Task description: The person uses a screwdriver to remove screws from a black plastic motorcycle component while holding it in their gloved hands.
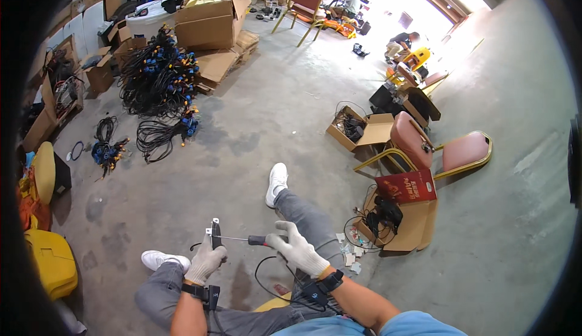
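My left hand point(207, 259), in a white knit glove, is closed around a small dark part point(216, 234) with pale metal-looking pieces at its upper end. A screwdriver point(257, 240) with a dark handle lies level, its thin shaft pointing left and its tip meeting the dark part. My gloved right hand point(299, 251) has the handle's end at its fingers, with one finger lifted away. A black cable point(257, 270) loops below the right hand; where it ends is hidden. The dark part's exact kind is too small to tell.
An open carton point(418, 224) with black cabled devices stands at right, beside small paper scraps point(350, 257). Behind it are pink chairs point(464, 154). Bundles of black cables point(159, 75) lie at far left; a yellow plastic piece point(51, 263) is at near left. People work by the doorway.
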Tool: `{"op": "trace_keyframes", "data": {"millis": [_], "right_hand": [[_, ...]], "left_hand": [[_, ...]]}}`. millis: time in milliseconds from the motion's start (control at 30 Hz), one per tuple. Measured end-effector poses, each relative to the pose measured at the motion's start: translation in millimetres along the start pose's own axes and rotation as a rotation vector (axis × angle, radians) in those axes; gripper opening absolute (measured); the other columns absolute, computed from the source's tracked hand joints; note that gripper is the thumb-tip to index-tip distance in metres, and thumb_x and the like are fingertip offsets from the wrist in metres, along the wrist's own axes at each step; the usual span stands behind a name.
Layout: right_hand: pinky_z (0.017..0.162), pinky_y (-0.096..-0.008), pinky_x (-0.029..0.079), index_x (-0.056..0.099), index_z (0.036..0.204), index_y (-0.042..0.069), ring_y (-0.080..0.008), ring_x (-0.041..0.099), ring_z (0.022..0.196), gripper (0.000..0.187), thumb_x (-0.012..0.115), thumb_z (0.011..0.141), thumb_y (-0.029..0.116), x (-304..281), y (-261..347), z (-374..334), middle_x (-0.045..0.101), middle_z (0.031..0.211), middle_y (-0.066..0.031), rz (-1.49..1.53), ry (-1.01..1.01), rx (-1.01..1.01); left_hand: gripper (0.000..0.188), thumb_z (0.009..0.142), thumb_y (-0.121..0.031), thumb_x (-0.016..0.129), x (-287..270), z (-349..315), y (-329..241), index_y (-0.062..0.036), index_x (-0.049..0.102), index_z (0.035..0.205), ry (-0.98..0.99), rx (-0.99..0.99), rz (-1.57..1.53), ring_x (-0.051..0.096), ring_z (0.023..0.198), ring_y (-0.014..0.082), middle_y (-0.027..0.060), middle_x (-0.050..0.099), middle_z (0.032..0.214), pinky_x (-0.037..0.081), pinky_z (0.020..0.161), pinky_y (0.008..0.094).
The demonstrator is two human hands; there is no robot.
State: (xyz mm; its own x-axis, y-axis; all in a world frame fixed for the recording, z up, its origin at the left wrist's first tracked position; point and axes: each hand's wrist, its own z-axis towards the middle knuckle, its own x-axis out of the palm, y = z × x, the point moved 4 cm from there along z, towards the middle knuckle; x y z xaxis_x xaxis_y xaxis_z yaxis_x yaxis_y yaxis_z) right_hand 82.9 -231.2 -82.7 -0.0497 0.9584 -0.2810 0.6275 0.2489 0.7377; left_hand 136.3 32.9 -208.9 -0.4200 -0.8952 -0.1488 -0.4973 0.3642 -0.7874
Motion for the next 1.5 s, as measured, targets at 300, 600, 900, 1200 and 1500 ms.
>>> {"op": "trace_keyframes", "data": {"millis": [300,600,900,1200,1500], "right_hand": [[0.096,-0.0406,0.059,0.046,0.153,-0.001,-0.0288,0.073,0.115,0.071,0.079,0.099,0.031,-4,-18,16,0.069,0.131,-0.0246,-0.090,-0.090,-0.143],[0.094,-0.0364,0.059,0.050,0.150,0.003,-0.0230,0.073,0.109,0.061,0.078,0.100,0.024,-1,7,-5,0.071,0.126,-0.0199,-0.201,-0.025,-0.172],[0.091,-0.0325,0.058,0.065,0.138,0.005,-0.0167,0.072,0.102,0.043,0.078,0.099,0.020,-5,6,1,0.074,0.119,-0.0127,-0.280,0.012,-0.314],[0.098,-0.0329,0.056,0.069,0.137,0.006,-0.0181,0.074,0.109,0.045,0.078,0.095,0.020,-5,12,-9,0.078,0.118,-0.0117,-0.258,0.029,-0.324],[0.072,-0.0291,0.057,0.072,0.128,0.002,-0.0107,0.069,0.079,0.032,0.074,0.098,0.011,-3,12,-2,0.073,0.115,-0.0063,-0.224,0.065,-0.438]], "left_hand": [[0.057,0.089,-0.022,0.065,0,2,0,0.0028,0.050,0.138,0.022,0.027,0.000,0.071,0.070,0.0215,0.0124,0.073,0.084,0.057,0.062,0.0364],[0.060,0.088,-0.024,0.067,0,3,6,0.0013,0.051,0.140,0.022,-0.005,-0.014,0.071,0.069,0.0203,0.0125,0.075,0.085,0.056,0.060,0.0355],[0.059,0.089,-0.024,0.066,-1,0,-5,-0.0009,0.050,0.141,0.039,-0.012,0.061,0.070,0.065,0.0200,0.0104,0.074,0.083,0.057,0.062,0.0367],[0.054,0.090,-0.024,0.065,1,-10,-19,-0.0021,0.051,0.137,0.052,0.029,0.068,0.069,0.067,0.0186,0.0087,0.073,0.084,0.057,0.063,0.0360],[0.054,0.089,-0.038,0.067,-14,-4,2,-0.0013,0.064,0.128,-0.220,0.116,0.212,0.075,0.081,0.0315,0.0187,0.075,0.090,0.059,0.076,0.0495]]}}
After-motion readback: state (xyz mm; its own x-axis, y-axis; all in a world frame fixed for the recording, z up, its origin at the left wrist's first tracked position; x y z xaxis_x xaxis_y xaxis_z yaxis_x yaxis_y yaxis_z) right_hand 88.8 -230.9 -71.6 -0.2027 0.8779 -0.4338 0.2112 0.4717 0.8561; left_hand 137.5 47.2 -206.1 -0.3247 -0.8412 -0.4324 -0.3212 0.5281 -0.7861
